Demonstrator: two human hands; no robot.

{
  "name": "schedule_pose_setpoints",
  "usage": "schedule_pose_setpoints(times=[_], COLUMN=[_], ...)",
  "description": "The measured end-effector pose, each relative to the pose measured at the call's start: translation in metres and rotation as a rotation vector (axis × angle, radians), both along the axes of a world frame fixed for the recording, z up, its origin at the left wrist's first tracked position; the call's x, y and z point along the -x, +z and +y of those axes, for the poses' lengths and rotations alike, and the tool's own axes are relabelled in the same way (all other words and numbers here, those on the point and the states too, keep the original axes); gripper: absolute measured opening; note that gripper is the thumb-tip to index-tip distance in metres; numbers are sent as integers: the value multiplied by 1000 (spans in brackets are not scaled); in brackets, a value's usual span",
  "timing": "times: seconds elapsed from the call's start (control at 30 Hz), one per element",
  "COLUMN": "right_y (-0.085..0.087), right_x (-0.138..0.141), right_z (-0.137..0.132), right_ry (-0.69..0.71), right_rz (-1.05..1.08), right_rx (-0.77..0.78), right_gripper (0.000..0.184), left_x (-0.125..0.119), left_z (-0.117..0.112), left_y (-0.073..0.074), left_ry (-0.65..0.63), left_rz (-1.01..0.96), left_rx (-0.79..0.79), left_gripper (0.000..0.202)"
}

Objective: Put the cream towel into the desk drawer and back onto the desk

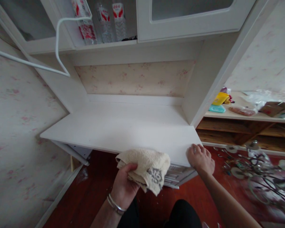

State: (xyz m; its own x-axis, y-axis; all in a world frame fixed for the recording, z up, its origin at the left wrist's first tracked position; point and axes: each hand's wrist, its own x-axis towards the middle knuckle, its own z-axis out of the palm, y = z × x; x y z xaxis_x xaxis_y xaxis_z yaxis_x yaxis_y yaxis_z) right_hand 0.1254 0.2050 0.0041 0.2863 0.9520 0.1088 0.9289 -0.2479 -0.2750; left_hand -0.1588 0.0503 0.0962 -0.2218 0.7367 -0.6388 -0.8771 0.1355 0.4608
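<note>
My left hand (123, 186), with bracelets on the wrist, is closed around a folded cream towel (144, 166) with a grey pattern, held at the front edge of a white cabinet counter (118, 125). My right hand (200, 158) rests on the counter's front right corner, fingers curled over the edge and gripping it. The counter surface in front of the towel is bare white.
Water bottles (104, 22) stand on the upper shelf behind a white hanger (58, 47). Floral wallpaper lines the left wall. To the right, a wooden shelf (247, 118) holds bags and packets. A metal lamp fixture (258, 167) lies on the red floor.
</note>
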Motion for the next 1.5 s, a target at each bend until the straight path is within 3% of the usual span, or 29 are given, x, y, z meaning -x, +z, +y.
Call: schedule_pose_setpoints(times=[0.1,0.17,0.23,0.3,0.33,0.4,0.47,0.53,0.67,0.8,0.83,0.93,1.03,1.1,1.2,1.33,1.5], right_y=[0,0,2,3,4,5,6,5,3,2,2,2,2,2,3,3,-5], right_x=[0,-1,0,0,1,1,1,1,0,0,0,1,1,0,1,2,-1], right_z=[-1,-2,-2,-1,-1,0,1,2,2,2,2,1,1,2,3,2,5], right_ry=[4,2,-1,-2,-4,-12,-19,-16,-11,-18,-20,-23,-24,-27,-31,-24,-13], right_rz=[-13,-14,-10,-11,-11,-8,-4,-4,-7,-2,-2,-8,-19,-19,-14,-19,-26], right_rx=[-11,-13,-14,-10,-7,1,2,-3,-2,6,3,-6,-6,-3,6,13,7], right_gripper=[53,54,54,53,53,53,54,54,54,55,55,54,54,53,53,52,52], left_x=[4,7,8,10,10,13,16,22,48,107,126,176,202,204,198,191,186], left_z=[43,73,100,117,121,121,112,101,89,102,108,123,130,132,136,146,151], left_y=[25,26,13,-9,-22,-47,-65,-74,-68,-54,-53,-60,-80,-93,-102,-98,-96], left_ry=[-27,0,12,-29,-79,-157,-153,-138,-81,-1,16,-150,-390,-456,-406,-320,-232], left_rz=[-26,-25,-7,12,24,61,66,168,528,788,902,1703,2043,2133,2169,2082,2145], left_rx=[-154,-314,-406,-323,-202,-30,-36,-66,-31,-22,3,246,485,612,713,797,791], left_gripper=[33,33,33,26,22,21,21,21,23,26,26,29,34,35,37,38,37])
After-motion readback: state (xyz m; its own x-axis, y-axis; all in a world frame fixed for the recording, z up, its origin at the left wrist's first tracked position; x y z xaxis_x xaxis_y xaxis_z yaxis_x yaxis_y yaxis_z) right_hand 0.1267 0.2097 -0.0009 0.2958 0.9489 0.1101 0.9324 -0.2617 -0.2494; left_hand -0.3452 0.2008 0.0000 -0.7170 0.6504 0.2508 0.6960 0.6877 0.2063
